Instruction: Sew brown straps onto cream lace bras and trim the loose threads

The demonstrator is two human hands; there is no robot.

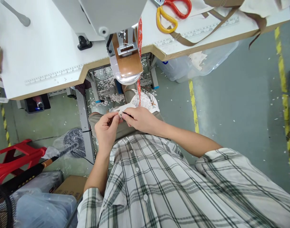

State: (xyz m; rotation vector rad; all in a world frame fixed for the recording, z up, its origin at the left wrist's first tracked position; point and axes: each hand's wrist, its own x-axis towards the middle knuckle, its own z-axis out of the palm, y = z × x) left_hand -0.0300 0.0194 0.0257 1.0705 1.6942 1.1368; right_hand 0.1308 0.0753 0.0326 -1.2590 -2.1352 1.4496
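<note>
A white lace bra [146, 100] lies across my lap, below the sewing machine head. Near its left end, my left hand [107, 126] pinches a narrow white edge of it between thumb and fingertips. My right hand [140, 121] meets it there, fingers closed on the same white edge [120, 110]. A thin dark tip shows by the right thumb and index finger; its kind is too small to make out. The palm side of the right hand and part of the bra are hidden. A red printed ribbon [139, 84] hangs from the machine down to the bra.
The sewing machine [104, 15] overhangs the white table [52, 53], with a brown plate [130, 66] under its needle. Scissors [167, 20] and brown straps [194, 41] lie at right. A clear bin [213, 63] stands below. A red stool [12, 155] is at left.
</note>
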